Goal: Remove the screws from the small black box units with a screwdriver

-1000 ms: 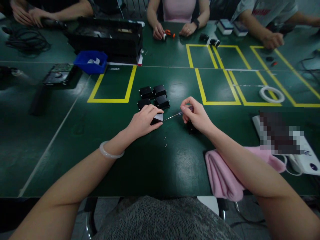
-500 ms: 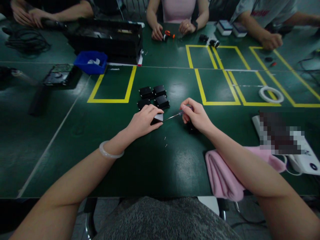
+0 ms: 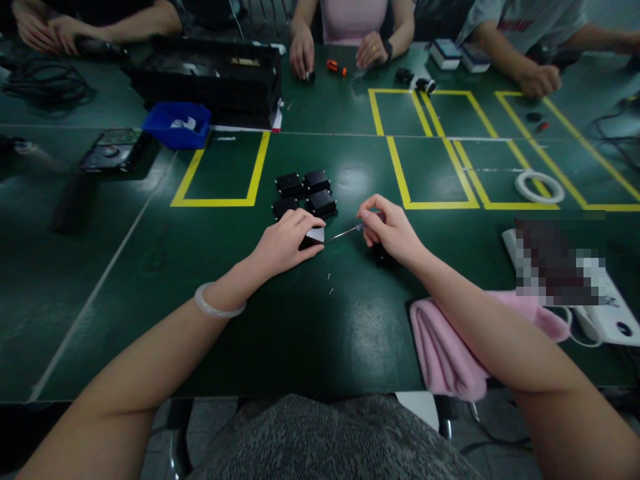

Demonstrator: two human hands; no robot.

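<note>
My left hand [image 3: 290, 241] is closed on a small black box with a pale top face [image 3: 315, 234], holding it against the table. In my right hand [image 3: 387, 228] is a screwdriver [image 3: 357, 227] with a clear purplish handle. Its thin shaft points left, and the tip meets the right side of the box. Several similar black boxes [image 3: 319, 203] sit together just beyond my left hand. Another dark object [image 3: 382, 254] lies under my right hand, mostly hidden. Two small screws [image 3: 330, 291] lie on the table between my forearms.
A folded pink cloth [image 3: 445, 347] lies under my right forearm, beside a white power strip [image 3: 620, 313]. Farther off are a tape roll [image 3: 526, 193], a blue bin [image 3: 175, 137], a black case [image 3: 210, 100] and a circuit-board device [image 3: 113, 152]. Co-workers' hands [image 3: 370, 51] are across the table.
The view has shifted slightly. Both my hands keep their hold, with the screwdriver tip still at the box. Across the table, a co-worker's hand has moved left, away from the orange-handled tool.
</note>
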